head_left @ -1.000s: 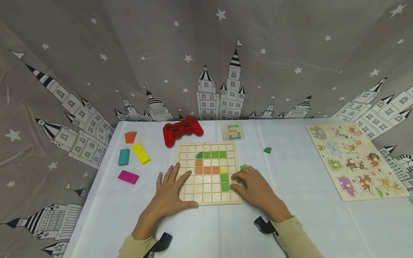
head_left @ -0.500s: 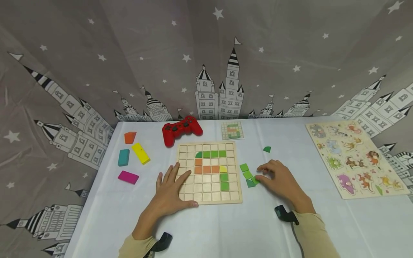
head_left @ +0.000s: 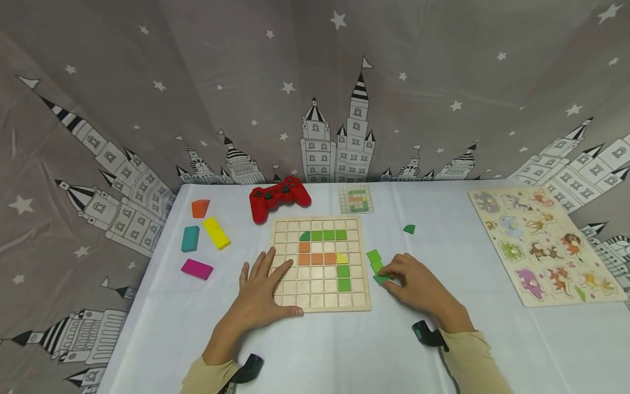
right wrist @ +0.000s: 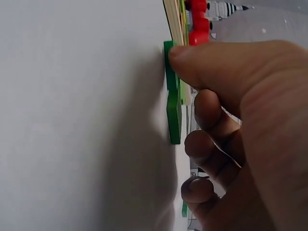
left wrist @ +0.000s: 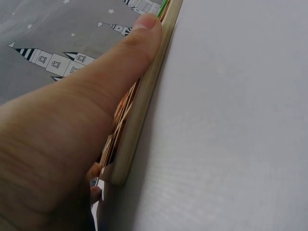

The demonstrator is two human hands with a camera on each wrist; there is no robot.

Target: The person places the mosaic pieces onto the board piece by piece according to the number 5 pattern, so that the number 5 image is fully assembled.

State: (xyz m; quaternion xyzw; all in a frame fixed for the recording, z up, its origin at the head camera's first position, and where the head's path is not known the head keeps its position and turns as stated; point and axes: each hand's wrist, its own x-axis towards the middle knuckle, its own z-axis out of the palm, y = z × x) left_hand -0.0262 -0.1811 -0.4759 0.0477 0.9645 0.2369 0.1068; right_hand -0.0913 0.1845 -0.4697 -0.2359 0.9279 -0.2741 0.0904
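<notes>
Right hand [head_left: 418, 284] pinches a flat dark-green square tile [head_left: 381, 279] beside the wooden grid board [head_left: 320, 304] — left hand [head_left: 261, 293] lies spread flat on it.

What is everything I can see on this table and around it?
Wooden grid board: one, pale wood, centre; green, orange and yellow tiles set in it.
Loose green square tiles: about three, right of board.
Green quarter-round piece: one, further right.
Red game controller: one, behind board.
Pattern card: one, beside controller.
Coloured blocks: four, orange, yellow, teal, pink, left.
Animal peg puzzle: one, far right.
White tablecloth: one.
Castle-print curtain: grey, behind.
Left hand: flat on board.
Right hand: pinching a green tile.
</notes>
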